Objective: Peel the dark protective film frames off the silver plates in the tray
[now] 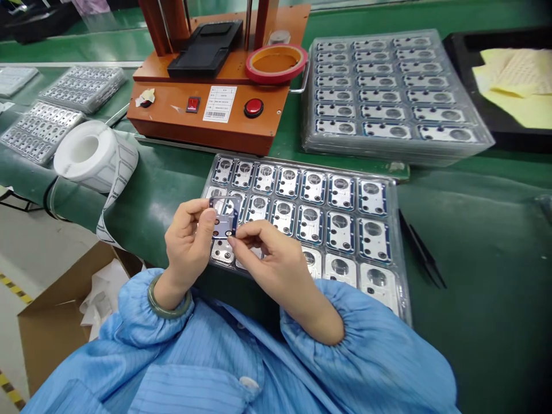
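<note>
L hand (pixel 187 244) pinches sm. metal plate (pixel 224 217) btwn thumb & fingers, R hand (pixel 276 264) nearly closed, fingertips (pixel 232 241) at plate's lower edge. Plate is held just above upper-left of clear tray (pixel 302 168), lower centre of frame, 1 of 2 trays of plates. Tweezers (pixel 422 250) lie to right, label roll (pixel 95 155) to left.

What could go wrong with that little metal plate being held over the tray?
The metal plate, pinched between the left hand and right hand, might slip and fall onto the parts in the tray, possibly scratching them. Bare fingers may also smudge it, since the tweezers lie unused on the green belt. The bangle on the left wrist could knock nearby parts.
</note>
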Action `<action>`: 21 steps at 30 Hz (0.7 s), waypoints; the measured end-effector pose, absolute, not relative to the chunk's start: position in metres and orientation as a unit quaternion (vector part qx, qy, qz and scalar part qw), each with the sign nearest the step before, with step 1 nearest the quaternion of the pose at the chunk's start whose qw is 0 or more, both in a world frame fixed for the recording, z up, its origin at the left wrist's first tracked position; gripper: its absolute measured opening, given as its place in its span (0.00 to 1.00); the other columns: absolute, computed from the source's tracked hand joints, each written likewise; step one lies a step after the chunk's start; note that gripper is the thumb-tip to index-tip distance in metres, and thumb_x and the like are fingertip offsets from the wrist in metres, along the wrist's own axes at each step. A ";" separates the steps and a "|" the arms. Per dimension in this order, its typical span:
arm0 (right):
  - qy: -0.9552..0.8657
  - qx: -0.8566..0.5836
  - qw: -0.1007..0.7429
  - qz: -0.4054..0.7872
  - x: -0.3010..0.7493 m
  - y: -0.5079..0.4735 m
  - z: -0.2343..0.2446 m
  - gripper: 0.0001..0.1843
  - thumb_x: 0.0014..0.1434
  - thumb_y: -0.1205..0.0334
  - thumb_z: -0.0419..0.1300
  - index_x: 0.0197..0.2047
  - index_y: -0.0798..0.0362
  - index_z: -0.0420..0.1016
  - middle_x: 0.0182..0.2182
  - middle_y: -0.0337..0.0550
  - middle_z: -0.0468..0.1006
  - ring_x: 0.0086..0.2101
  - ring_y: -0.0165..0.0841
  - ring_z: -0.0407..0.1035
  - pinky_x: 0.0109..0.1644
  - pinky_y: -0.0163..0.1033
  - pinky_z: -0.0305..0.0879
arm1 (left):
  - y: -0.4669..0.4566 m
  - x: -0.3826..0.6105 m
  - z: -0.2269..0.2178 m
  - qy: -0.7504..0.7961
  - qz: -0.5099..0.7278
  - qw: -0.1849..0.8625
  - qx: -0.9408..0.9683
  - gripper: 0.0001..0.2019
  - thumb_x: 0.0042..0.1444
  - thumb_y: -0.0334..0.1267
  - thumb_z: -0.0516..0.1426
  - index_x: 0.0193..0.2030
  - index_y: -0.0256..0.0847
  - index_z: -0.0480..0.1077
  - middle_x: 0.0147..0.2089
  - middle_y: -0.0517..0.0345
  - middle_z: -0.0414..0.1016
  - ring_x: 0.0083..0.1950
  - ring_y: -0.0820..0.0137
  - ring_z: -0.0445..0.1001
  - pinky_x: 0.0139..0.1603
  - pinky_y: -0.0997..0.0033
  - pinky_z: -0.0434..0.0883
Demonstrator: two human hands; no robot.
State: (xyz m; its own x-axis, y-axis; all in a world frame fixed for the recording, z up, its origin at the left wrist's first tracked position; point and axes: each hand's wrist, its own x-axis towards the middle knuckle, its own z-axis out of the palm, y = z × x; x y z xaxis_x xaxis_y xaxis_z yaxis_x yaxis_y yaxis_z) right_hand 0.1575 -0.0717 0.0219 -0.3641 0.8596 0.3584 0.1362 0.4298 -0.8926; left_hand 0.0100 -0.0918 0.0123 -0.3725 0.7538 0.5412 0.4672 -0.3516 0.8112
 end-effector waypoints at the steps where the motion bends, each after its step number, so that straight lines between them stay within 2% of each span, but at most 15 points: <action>1: -0.720 -0.345 0.444 0.407 0.158 -0.072 0.022 0.05 0.58 0.70 0.58 0.32 0.52 0.67 0.27 0.36 0.73 0.27 0.27 0.69 0.33 0.33 0.68 | -0.092 0.010 0.011 0.557 0.609 0.113 0.553 0.07 0.59 0.34 0.57 0.45 0.40 0.70 0.30 0.62 0.73 0.28 0.78 0.72 0.30 0.80 0.71; 6: -0.729 -0.342 0.432 0.406 0.160 -0.072 0.021 0.05 0.58 0.70 0.58 0.33 0.51 0.68 0.27 0.36 0.73 0.27 0.27 0.69 0.33 0.34 0.68 | -0.096 0.008 0.009 0.537 0.608 0.116 0.573 0.10 0.61 0.34 0.55 0.49 0.40 0.70 0.32 0.61 0.74 0.28 0.78 0.71 0.31 0.78 0.71; 13: -0.736 -0.332 0.431 0.402 0.159 -0.073 0.019 0.05 0.57 0.71 0.58 0.32 0.51 0.68 0.26 0.36 0.73 0.26 0.27 0.69 0.31 0.32 0.67 | -0.095 0.010 0.008 0.522 0.623 0.047 0.581 0.07 0.60 0.35 0.56 0.44 0.41 0.72 0.34 0.60 0.76 0.31 0.77 0.74 0.33 0.77 0.72; 21: -0.746 -0.320 0.432 0.394 0.160 -0.075 0.024 0.02 0.59 0.66 0.58 0.34 0.52 0.68 0.27 0.37 0.73 0.26 0.27 0.68 0.30 0.32 0.66 | -0.092 0.011 0.004 0.566 0.621 0.030 0.541 0.05 0.61 0.36 0.55 0.37 0.39 0.69 0.28 0.63 0.72 0.23 0.80 0.68 0.24 0.80 0.67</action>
State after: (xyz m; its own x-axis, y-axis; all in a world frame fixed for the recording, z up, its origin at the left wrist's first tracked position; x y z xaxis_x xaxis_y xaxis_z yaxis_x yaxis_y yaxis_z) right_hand 0.1602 -0.0753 0.0236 -0.4222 0.8176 0.3914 0.1380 0.4847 -0.8637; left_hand 0.0113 -0.0918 0.0043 -0.4136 0.6503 0.6372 0.5746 -0.3564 0.7367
